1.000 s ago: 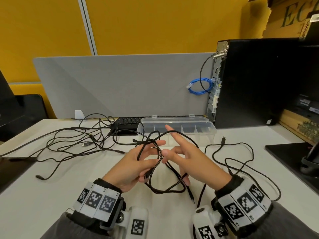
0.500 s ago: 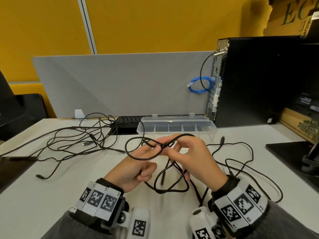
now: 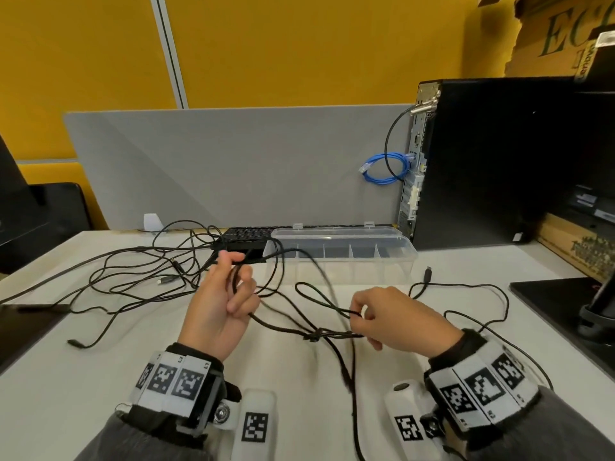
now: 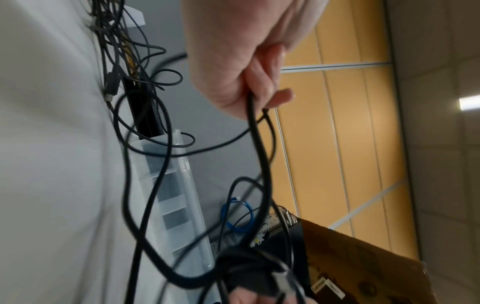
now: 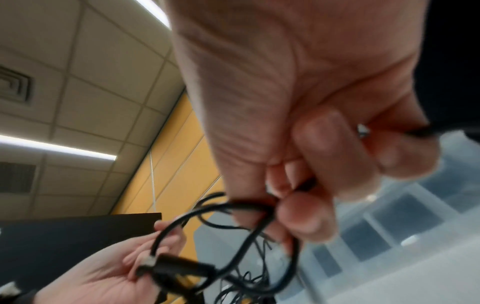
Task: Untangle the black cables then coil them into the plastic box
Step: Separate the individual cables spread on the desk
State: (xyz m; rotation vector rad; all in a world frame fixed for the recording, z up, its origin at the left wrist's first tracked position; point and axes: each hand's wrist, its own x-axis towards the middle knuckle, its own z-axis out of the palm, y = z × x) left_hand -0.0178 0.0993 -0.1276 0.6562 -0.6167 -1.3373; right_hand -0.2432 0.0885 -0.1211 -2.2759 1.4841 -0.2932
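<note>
A tangle of black cable (image 3: pixel 312 336) stretches between my two hands above the white table, with a small knot in its middle. My left hand (image 3: pixel 226 287) is raised, fingers curled round several strands (image 4: pixel 255 127) near one end. My right hand (image 3: pixel 369 314) pinches a loop of the same cable (image 5: pixel 249 205) between thumb and fingertips. The clear plastic box (image 3: pixel 342 249) with dividers stands open behind the hands, with no cable in it. One strand hangs down towards me off the table edge.
A second heap of black cables (image 3: pixel 139 271) lies at the left. Another black cable (image 3: pixel 466 294) loops at the right. A keyboard (image 3: pixel 246 236) sits behind the box, a black computer tower (image 3: pixel 499 161) with a blue cable (image 3: pixel 382 168) at the back right.
My hands have drawn apart, the left one up and left, the right one to the right, pulling the bundled loops out into a stretched line with a knot in the middle.
</note>
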